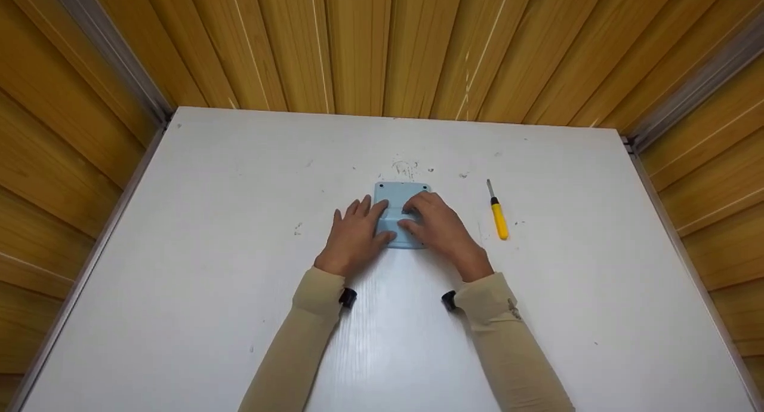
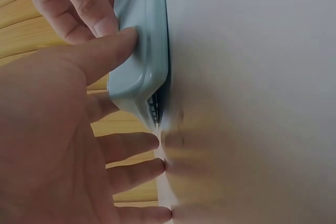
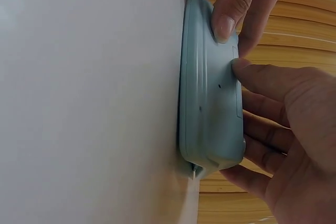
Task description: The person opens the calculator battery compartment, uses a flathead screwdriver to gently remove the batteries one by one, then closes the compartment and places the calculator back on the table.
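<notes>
A light-blue calculator lies face down near the middle of the white table, dark dots at its far corners. Its back has a raised band across the middle and, in the right wrist view, the outline of a cover. My left hand rests along its left side, thumb and index finger touching the back, the other fingers spread beside it. From the right, my right hand reaches over the calculator. Its thumb touches the back near the cover outline, its bent fingers over the middle. A gap shows between thumb and index finger.
Right of the calculator lies a screwdriver with a yellow handle, its tip pointing away from me. Dark scuffs mark the white table beyond the calculator. Wood-look panels enclose the table's far edge and both sides.
</notes>
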Motion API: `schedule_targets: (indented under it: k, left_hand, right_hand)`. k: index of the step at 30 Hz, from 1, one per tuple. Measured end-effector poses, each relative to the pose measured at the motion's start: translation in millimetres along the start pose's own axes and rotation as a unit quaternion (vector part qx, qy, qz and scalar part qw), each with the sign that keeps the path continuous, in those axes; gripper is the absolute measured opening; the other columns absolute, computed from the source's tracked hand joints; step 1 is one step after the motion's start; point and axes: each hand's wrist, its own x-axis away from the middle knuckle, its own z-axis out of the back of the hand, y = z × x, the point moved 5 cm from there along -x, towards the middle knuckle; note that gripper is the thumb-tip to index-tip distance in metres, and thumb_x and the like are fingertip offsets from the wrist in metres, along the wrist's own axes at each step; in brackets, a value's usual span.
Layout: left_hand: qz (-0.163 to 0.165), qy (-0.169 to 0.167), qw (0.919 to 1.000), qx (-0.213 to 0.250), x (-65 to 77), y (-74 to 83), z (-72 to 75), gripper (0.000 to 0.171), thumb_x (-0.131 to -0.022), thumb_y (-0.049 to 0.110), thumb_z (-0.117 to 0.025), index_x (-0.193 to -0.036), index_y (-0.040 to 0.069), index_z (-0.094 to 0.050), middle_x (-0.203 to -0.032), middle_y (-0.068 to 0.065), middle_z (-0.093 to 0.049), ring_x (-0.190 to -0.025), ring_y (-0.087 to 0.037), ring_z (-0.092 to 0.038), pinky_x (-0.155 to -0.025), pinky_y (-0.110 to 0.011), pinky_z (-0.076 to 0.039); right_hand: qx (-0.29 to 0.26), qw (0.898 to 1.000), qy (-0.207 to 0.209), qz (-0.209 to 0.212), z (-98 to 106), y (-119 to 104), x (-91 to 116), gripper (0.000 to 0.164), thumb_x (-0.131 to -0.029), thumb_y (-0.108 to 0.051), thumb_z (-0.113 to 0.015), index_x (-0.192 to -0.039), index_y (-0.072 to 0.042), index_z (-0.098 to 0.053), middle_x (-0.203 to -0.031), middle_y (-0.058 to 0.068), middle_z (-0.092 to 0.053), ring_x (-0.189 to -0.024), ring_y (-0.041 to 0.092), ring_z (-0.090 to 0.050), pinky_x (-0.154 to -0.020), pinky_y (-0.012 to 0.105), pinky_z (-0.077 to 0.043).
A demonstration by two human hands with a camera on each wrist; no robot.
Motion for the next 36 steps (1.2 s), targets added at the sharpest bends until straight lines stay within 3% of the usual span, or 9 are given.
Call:
schedule_targets:
  k: [5,12,36]
  left_hand:
    - [0.013,-0.005,0.9999,-0.005,4.6,-1.5,-3.0,0.072,-0.105,0.049,-0.064,-0.165,0.017,-0.041,-0.169,-0.02,-0.033,-0.156,-0.042,-0.029,-0.12,-0.072,-0.02]
    - [0.018,0.0,0.9998,0.001,7.2,-3.3,-0.4,0.072,-0.104,0.051,-0.065,-0.164,0.019,-0.043,-0.168,-0.021,-0.034,-0.156,-0.044,-0.028,-0.119,-0.075,-0.017]
    - [0.018,0.012,0.9995,0.023,-0.7,0.9,-0.5,0.067,-0.105,0.049,-0.064,-0.163,0.018,-0.047,-0.166,-0.021,-0.039,-0.155,-0.045,-0.031,-0.118,-0.076,-0.017]
  right_hand:
    - [-0.01,0.999,-0.026,-0.015,-2.5,-4.0,-1.9,0.028,-0.099,-0.023,-0.079,-0.119,-0.004,-0.07,-0.122,0.01,-0.064,-0.124,0.027,-0.058,-0.111,0.043,-0.047]
    - [-0.019,0.999,-0.031,-0.029,-3.9,-7.1,-1.5,0.031,-0.098,-0.022,-0.081,-0.12,-0.005,-0.068,-0.121,0.009,-0.063,-0.122,0.026,-0.058,-0.111,0.041,-0.047]
    - [-0.053,0.999,0.006,-0.003,0.3,-1.0,-0.7,0.032,-0.096,-0.015,-0.083,-0.115,-0.004,-0.06,-0.109,0.009,-0.06,-0.103,0.027,-0.055,-0.095,0.04,-0.05]
